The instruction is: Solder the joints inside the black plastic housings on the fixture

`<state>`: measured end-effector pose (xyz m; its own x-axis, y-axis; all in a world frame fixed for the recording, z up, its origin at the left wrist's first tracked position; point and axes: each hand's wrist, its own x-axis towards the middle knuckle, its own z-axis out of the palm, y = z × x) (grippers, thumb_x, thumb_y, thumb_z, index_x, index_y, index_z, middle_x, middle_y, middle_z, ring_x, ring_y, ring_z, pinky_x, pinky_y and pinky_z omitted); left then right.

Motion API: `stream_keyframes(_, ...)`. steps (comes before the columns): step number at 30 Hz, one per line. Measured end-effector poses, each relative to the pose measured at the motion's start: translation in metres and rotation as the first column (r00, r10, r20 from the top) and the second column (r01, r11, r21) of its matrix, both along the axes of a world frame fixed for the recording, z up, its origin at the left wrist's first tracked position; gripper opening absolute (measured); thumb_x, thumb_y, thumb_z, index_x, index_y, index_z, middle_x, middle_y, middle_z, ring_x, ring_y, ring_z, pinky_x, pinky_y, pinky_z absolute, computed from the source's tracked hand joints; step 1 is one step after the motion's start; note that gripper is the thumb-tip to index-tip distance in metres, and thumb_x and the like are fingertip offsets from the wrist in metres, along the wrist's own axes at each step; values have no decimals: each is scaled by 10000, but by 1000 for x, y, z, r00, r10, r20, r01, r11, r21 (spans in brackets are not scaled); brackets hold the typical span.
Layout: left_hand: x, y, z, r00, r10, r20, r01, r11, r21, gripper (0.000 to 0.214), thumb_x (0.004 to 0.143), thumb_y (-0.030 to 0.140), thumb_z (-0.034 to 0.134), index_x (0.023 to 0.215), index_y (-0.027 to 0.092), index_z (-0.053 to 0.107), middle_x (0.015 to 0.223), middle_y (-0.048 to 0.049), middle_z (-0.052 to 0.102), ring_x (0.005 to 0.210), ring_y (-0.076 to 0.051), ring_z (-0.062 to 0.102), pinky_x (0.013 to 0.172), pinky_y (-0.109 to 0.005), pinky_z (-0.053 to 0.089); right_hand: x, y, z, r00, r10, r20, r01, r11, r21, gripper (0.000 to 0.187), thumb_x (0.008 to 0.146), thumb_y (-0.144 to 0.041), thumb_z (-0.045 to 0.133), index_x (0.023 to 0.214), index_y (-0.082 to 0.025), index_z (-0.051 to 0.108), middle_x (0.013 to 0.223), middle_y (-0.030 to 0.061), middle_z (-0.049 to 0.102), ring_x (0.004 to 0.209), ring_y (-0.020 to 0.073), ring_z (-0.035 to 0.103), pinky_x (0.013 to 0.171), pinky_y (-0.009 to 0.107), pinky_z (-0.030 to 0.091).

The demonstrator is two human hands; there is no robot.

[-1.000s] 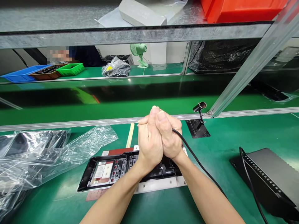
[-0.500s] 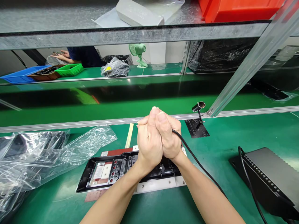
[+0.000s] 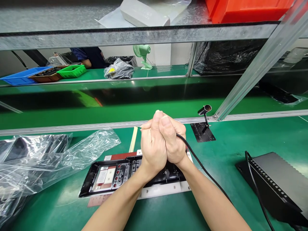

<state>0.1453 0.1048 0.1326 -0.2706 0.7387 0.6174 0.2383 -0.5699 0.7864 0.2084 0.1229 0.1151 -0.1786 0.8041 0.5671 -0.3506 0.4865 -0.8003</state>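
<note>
My left hand (image 3: pixel 154 144) and my right hand (image 3: pixel 175 138) are pressed together, fingers wrapped and thumbs side by side on top. A black cable (image 3: pixel 196 157) comes out of the right side of the grip and runs down to the lower right. The corded tool it belongs to is hidden inside my fists. Directly below lies a long black plastic housing (image 3: pixel 84 181), its ribbed inside facing up, in a fixture with a white block (image 3: pixel 160 190) along its front. My hands and forearms cover the middle of the housing.
A black stand with a tilted metal tube (image 3: pixel 204 110) is at the right. A black box (image 3: pixel 276 183) sits farther right. Clear plastic bags (image 3: pixel 48 160) with dark parts fill the left. A metal shelf edge (image 3: pixel 144 38) crosses above. Behind, a person's sleeve (image 3: pixel 93 56) shows near coloured trays.
My hands stay clasped in nearly the same place over the housing. In the background, the other person's hands have moved out of sight and the arm has shifted.
</note>
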Motion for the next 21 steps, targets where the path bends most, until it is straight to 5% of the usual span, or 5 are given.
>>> stream_keyframes(21, -2, 1, -4, 999, -32, -20, 32, 999, 6, 416, 1009, 320, 475, 624, 199, 373, 545, 60, 319, 477, -69, 300, 451, -167, 377, 1, 1, -2, 999, -13, 38, 13, 1000, 0, 453, 1002, -510, 427, 962, -252, 797, 936, 54, 768, 984, 221, 701, 823, 368, 571)
